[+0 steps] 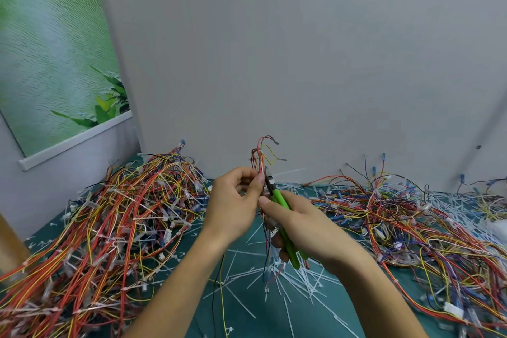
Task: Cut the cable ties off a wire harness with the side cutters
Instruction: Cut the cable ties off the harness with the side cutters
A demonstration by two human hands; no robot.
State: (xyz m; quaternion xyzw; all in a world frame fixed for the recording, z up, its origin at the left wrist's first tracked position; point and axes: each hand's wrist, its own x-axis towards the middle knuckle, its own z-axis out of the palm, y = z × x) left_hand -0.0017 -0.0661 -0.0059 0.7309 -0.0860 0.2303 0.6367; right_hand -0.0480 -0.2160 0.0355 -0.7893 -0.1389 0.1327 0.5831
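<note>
Print of green leaves (55, 49) hangs at far left, beside a plain grey wall (301, 49). Below it a pile (109, 228) of red, yellow, orange and blue wires with white connectors and ties lies heaped on a dark green mat (263, 321), reaching from the lower left corner back to the wall.

Right of that pile, above the middle of the mat, the left hand (233, 206) is raised with its fingers curled. Its thumb and fingertips pinch one harness (257, 159), a thin bundle of mostly red and yellow wires. The bundle stands nearly upright: loose ends fan out above the fingers, and the rest hangs down between the two hands towards the mat.

Just right of the thumb, the dark head of the cutters (279, 198) points up against the bundle; whether the blades are closed cannot be told. A white tie (290, 172) sticks out to the right from the bundle at the level of the head. The right hand (304, 228) is clenched round the green handles, which slant down and to the right through the fist.

Under both hands, cut ties (301, 282) lie scattered across the mat as white strips. Further right, a second pile (411, 228) of wires spreads along the wall to the frame edge.
</note>
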